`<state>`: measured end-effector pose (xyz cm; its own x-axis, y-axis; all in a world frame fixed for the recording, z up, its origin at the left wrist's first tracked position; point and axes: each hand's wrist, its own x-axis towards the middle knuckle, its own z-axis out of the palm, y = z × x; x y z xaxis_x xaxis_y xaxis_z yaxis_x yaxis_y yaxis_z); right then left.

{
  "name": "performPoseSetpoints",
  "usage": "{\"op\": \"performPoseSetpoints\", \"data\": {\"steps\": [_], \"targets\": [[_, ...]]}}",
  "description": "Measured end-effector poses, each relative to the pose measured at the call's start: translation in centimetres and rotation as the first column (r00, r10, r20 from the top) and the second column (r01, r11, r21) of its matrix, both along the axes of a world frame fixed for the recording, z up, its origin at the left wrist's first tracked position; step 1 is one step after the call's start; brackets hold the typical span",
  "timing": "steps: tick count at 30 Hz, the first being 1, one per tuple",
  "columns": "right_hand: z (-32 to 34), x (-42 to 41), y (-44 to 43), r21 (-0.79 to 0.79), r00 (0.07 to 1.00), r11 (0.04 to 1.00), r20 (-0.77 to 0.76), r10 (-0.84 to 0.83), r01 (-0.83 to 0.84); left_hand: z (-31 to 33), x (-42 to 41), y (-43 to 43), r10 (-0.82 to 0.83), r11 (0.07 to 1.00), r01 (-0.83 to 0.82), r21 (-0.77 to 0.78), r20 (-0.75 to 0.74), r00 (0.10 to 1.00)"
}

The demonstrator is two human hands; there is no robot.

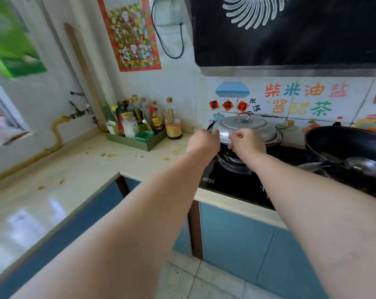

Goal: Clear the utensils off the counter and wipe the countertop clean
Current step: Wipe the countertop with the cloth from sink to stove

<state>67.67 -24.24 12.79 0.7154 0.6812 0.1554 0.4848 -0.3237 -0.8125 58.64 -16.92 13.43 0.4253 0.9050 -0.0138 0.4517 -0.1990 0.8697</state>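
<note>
Our left hand (203,140) and right hand (245,142) both pinch the lid (245,124) rim, probably to steady its width; crumbed counter (79,169) lies left.

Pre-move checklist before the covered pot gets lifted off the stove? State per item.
1. Left hand on the domed steel lid rim: ok, fingers at its left edge.
2. Right hand on the rim: ok, contact at the front edge.
3. Pot under the lid gripped too: cannot tell, hands hide it.
4. Landing spot on the beige countertop: ok for room, but food scraps remain.
5. Clearance from the black wok with the steel ladle: ok, apart on the right.
6. Green tray of sauce bottles: ok, away at the back corner.
</note>
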Motion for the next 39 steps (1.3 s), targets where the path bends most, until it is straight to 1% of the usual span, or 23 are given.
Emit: {"op": "performPoseSetpoints", "data": {"steps": [2,4,6,9,11,12,13,15,20,23,26,29,32,39], "targets": [[0.0,-3.1,1.9,0.008,0.999,0.999,-0.025,0.04,-0.04,0.1,-3.6,1.2,0.068,0.998,-0.068,0.009,-0.013,0.998],[0.0,-6.5,3.8,0.019,0.993,0.996,-0.079,0.093,-0.091,0.1,-7.2,2.1,0.14,0.99,-0.14,0.004,-0.074,0.987],[0.1,-10.7,5.7,0.022,0.981,0.989,-0.127,0.148,-0.146,-0.3,-11.6,3.6,0.167,0.986,-0.168,0.004,-0.115,0.979],[-0.3,-16.8,8.0,-0.003,0.963,0.968,-0.106,0.25,-0.251,-1.0,-17.8,5.6,0.219,0.973,-0.227,-0.04,-0.152,0.964],[-0.9,-20.9,9.7,-0.036,0.948,0.949,-0.083,0.308,-0.312,-1.2,-22.2,6.7,0.318,0.94,-0.333,-0.077,-0.163,0.934],[-1.2,-23.1,10.6,-0.052,0.941,0.941,-0.077,0.33,-0.335,-1.6,-24.7,7.5,0.353,0.927,-0.368,-0.068,-0.171,0.92],[-1.5,-24.8,11.3,-0.065,0.937,0.937,-0.083,0.339,-0.344,-1.9,-26.7,8.2,0.356,0.925,-0.374,-0.071,-0.188,0.916],[-2.0,-29.1,13.1,-0.082,0.928,0.927,-0.097,0.359,-0.367,-2.8,-31.8,9.6,0.367,0.924,-0.382,-0.029,-0.226,0.903],[-2.9,-38.7,16.8,-0.115,0.895,0.888,-0.077,0.439,-0.446,-5.0,-42.5,11.1,0.472,0.866,-0.5,-0.028,-0.287,0.834],[-3.8,-44.7,18.1,-0.163,0.839,0.824,-0.058,0.542,-0.543,-5.8,-49.4,11.5,0.553,0.81,-0.585,-0.027,-0.294,0.779],[-4.7,-49.7,18.9,-0.236,0.763,0.74,-0.012,0.646,-0.63,-6.5,-55.5,11.4,0.638,0.739,-0.673,-0.032,-0.286,0.714],[-4.9,-53.1,19.8,-0.277,0.716,0.692,0.017,0.698,-0.667,-7.0,-60.1,11.2,0.694,0.683,-0.729,-0.043,-0.272,0.667],[-5.2,-57.0,20.9,-0.315,0.657,0.632,0.032,0.753,-0.709,-7.8,-64.9,11.0,0.758,0.608,-0.792,-0.052,-0.26,0.598],[-7.1,-64.3,24.5,-0.356,0.541,0.518,0.041,0.84,-0.778,-9.5,-72.8,12.2,0.827,0.499,-0.866,-0.033,-0.281,0.487]]}}
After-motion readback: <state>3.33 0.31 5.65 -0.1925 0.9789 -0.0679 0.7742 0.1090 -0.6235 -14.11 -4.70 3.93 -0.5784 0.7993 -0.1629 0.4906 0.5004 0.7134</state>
